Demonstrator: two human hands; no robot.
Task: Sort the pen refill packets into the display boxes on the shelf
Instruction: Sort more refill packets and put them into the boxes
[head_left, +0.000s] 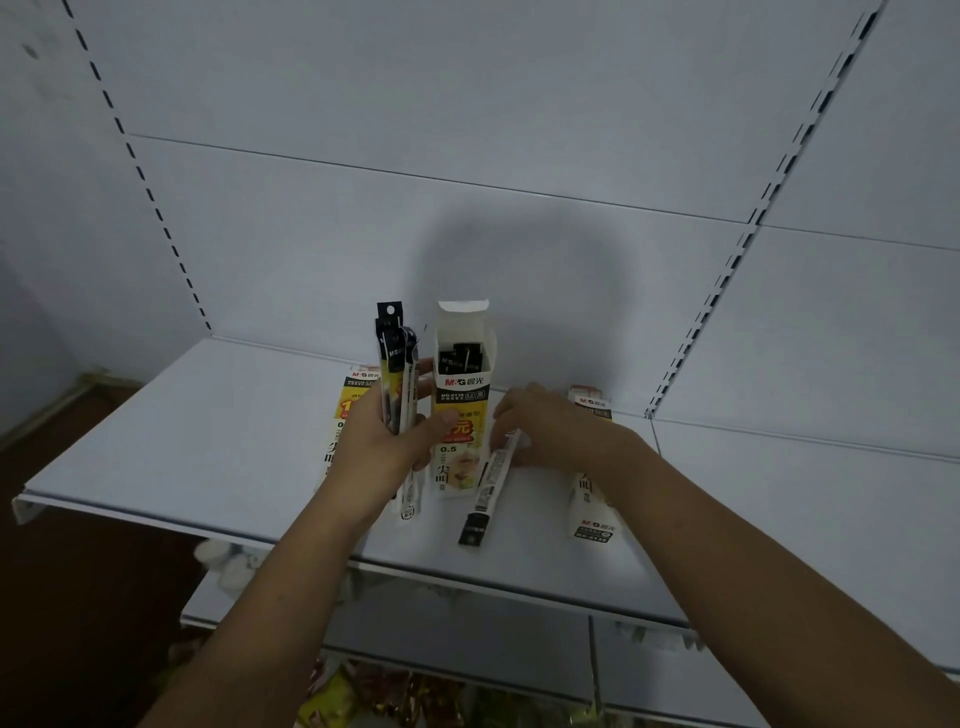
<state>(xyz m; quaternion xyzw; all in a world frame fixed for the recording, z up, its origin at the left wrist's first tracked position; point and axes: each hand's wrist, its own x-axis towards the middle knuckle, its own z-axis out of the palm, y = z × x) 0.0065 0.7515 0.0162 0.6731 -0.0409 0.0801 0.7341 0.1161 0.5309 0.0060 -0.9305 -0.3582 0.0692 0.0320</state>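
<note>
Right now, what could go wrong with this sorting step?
The left hand grips a loose bundle of packets right beside the tall open box; a nudge could tip it. The single packet pinched at one end by the right hand reaches near the shelf front edge and might slip off.

There are 3 display boxes (462, 384), 1 loose refill packet (488, 483) and 1 bundle of packets (393, 374).

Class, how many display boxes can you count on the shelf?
3: the middle box, upright and open; the left box behind the left hand; the right box partly behind the right wrist. More may be hidden.
</note>
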